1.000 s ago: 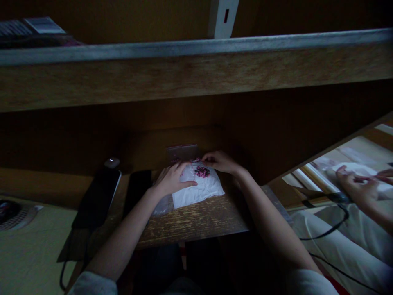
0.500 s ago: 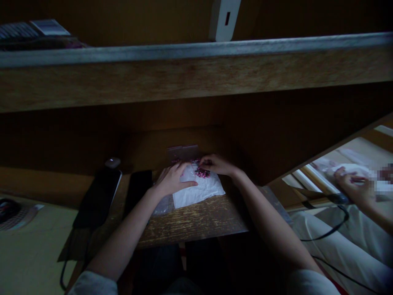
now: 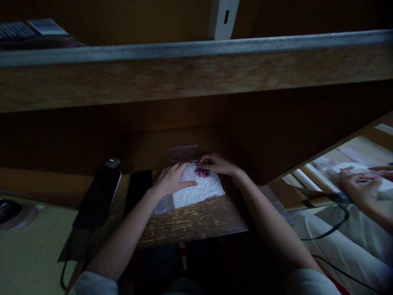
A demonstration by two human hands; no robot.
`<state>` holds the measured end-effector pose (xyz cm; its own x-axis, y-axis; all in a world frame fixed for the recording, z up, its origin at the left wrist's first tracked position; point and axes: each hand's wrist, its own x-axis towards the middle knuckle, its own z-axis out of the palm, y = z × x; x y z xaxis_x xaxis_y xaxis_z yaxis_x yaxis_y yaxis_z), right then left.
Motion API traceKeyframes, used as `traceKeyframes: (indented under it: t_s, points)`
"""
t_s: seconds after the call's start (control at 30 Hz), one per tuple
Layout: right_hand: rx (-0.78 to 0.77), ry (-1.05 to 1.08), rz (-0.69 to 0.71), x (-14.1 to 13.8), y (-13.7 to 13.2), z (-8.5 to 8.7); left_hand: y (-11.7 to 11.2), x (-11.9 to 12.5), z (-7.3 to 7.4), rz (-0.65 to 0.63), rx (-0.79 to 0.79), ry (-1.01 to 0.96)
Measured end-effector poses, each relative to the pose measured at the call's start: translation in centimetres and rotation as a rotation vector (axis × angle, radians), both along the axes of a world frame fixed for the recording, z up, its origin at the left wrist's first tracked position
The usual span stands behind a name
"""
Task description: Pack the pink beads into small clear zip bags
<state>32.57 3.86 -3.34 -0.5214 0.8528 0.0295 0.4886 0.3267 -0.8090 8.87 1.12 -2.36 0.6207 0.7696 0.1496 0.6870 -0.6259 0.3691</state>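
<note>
A crumpled white sheet [image 3: 199,196] lies on the worn wooden desk, with a small pile of pink and dark bead-like pieces [image 3: 202,172] on it. My left hand [image 3: 172,179] rests across the sheet's left side, fingers stretched and thumb apart. My right hand [image 3: 217,164] is at the sheet's upper right edge, just above the pile, with thumb and fingertips pinched together. Whatever sits between those fingertips is too small and dark to name. Behind the hands is a clear zip bag [image 3: 184,152] with more pink pieces. Another clear plastic bag [image 3: 164,205] lies partly under my left wrist.
Left of my hand lie a black phone-like slab [image 3: 138,186] and a second dark phone [image 3: 98,198] with a cable. A small white device [image 3: 112,163] is behind them. A shelf edge [image 3: 196,78] crosses above. At right, a co-worker's hands [image 3: 360,186] handle white material.
My right hand has shifted very slightly upward from the bead pile, uncovering a bit more of it. My left hand stays in place. The co-worker's hands moved a little.
</note>
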Motion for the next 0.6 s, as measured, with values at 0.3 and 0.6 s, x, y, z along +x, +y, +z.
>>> traceKeyframes:
  t_s: [0.3,0.6]
  points:
    - [-0.060,0.189,0.025,-1.4,-1.5,2.1,-0.1,0.1,0.2,0.009,-0.004,0.023]
    - [0.036,0.063,0.020,-1.7,-1.8,2.3,0.1,0.1,-0.2,-0.004,0.024,0.014]
